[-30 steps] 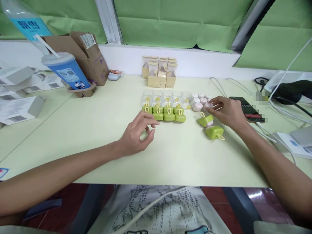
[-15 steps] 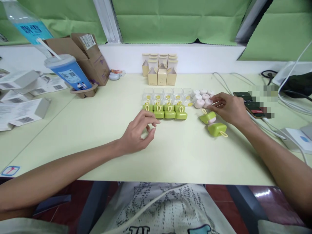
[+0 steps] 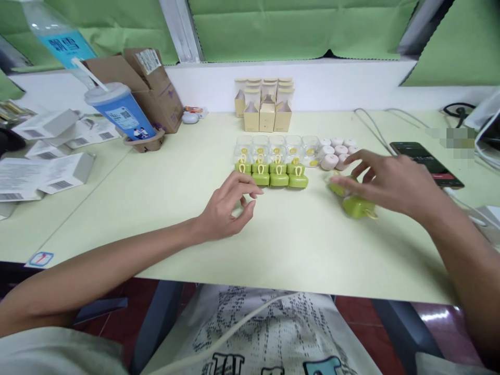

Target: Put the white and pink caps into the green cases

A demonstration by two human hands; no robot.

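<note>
My left hand rests on the table with its fingers loosely curled and the thumb apart from them, holding nothing. Just beyond its fingertips stand several green cases with yellow loops in two rows. My right hand hovers over two more green cases; its thumb and fingers are apart, with nothing seen between them. The nearer one lies tilted, loop toward the right, while the farther one is partly hidden by the thumb. Small pale-pink rounded pieces sit grouped just beyond the right fingers.
Clear plastic cups with yellow marks stand behind the green rows, and open cream boxes at the wall. On the left are a blue drink cup, a cardboard box and white boxes. A phone with cables lies right.
My right hand has moved back from the pink pieces toward me and over the two loose green cases. My left hand keeps its pose; the view has shifted slightly.
</note>
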